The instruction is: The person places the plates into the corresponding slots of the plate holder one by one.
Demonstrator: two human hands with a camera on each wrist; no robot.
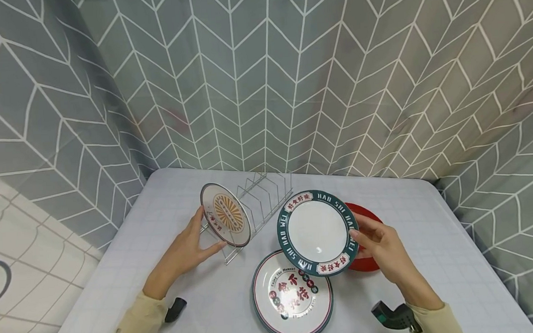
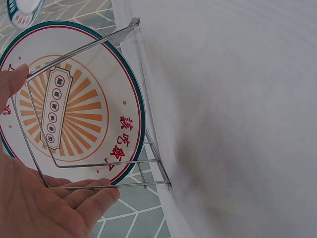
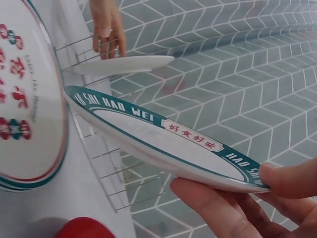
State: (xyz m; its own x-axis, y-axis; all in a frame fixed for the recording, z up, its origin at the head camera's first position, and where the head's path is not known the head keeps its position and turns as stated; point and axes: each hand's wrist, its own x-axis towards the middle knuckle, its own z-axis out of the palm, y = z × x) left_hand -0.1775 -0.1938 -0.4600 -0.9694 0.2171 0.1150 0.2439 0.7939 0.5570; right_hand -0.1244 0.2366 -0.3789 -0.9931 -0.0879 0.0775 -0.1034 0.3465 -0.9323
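Note:
A white plate with an orange sunburst stands tilted in the near end of a wire dish rack. My left hand holds this plate by its edge, thumb and fingers spread apart beside the rack's end wires. In my right hand is a white plate with a green lettered rim, pinched at its right edge and raised above the table. Partly beneath it lies a stack of white plates, the top one with red characters. My right thumb presses the plate's upper face, fingers underneath.
A red round dish sits on the right, partly hidden by the raised plate and right hand. A white cloth covers the table. Grey patterned curtains hang behind and at the sides. Dark devices are strapped at the wrists.

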